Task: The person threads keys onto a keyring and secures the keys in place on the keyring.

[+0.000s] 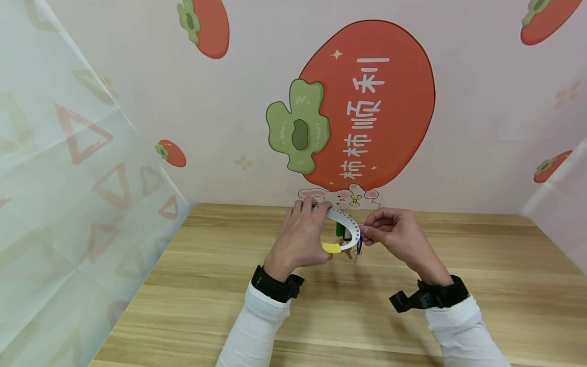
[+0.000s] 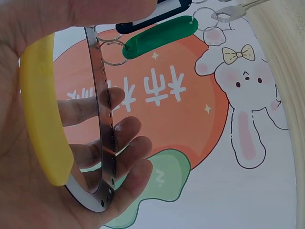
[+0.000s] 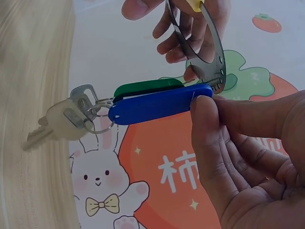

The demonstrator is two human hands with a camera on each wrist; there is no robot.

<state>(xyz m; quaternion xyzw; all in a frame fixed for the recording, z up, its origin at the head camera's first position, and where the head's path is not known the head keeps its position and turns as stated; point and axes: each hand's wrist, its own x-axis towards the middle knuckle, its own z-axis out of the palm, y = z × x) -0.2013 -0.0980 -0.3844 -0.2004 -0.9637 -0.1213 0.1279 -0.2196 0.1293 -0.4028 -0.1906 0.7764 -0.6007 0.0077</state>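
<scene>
My left hand [image 1: 300, 239] grips a large metal key ring [image 1: 353, 233] by its yellow handle [image 2: 44, 109]. Small holes run along the metal band. Between thumb and fingers, my right hand [image 1: 400, 238] pinches one end of a blue key tag [image 3: 159, 105] close beside the band. In the right wrist view I cannot tell whether the tag's end is hooked to the band. A green key tag [image 2: 162, 37] and a black-edged key tag [image 2: 155, 18] hang from the band by small wire rings. Metal keys [image 3: 71, 117] dangle from the tags' far ends.
Below the hands lies a wooden tabletop [image 1: 206, 306]. A wall covering [image 1: 257, 66] printed with persimmons and a rabbit stands behind it, close to the held things. A pale patterned sheet [image 1: 59, 204] borders the table on the left.
</scene>
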